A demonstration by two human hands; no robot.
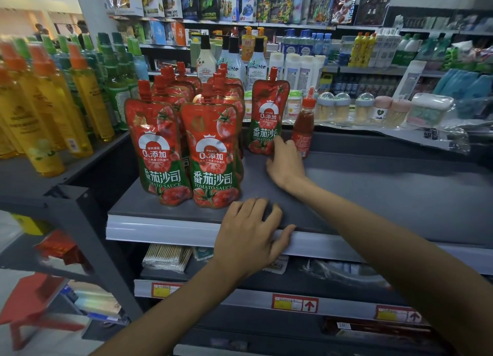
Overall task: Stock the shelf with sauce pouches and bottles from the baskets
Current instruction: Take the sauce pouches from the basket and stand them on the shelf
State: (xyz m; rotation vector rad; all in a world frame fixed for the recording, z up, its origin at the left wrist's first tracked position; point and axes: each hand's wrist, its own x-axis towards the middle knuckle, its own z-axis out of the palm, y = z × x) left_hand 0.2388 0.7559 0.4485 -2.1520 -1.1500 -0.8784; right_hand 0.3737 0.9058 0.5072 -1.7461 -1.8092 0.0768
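Note:
Several red tomato sauce pouches [213, 152] with red caps stand grouped on the left of the grey shelf [373, 185]. One more pouch [268, 115] stands apart farther back, beside a small red sauce bottle [302, 127] with a pointed cap. My right hand [285, 165] reaches to that single pouch and pinches its lower right corner, thumb on the front. My left hand [249, 235] rests flat on the shelf's front edge, with the thumb over the price rail, holding nothing. No basket is in view.
Yellow and green bottles [53, 96] fill the neighbouring shelf on the left. Small jars [344, 108] and toiletry bottles line the shelves behind. A lower shelf with cotton swabs [166, 258] and red price tags sits below. A red stool [32, 302] stands at the lower left.

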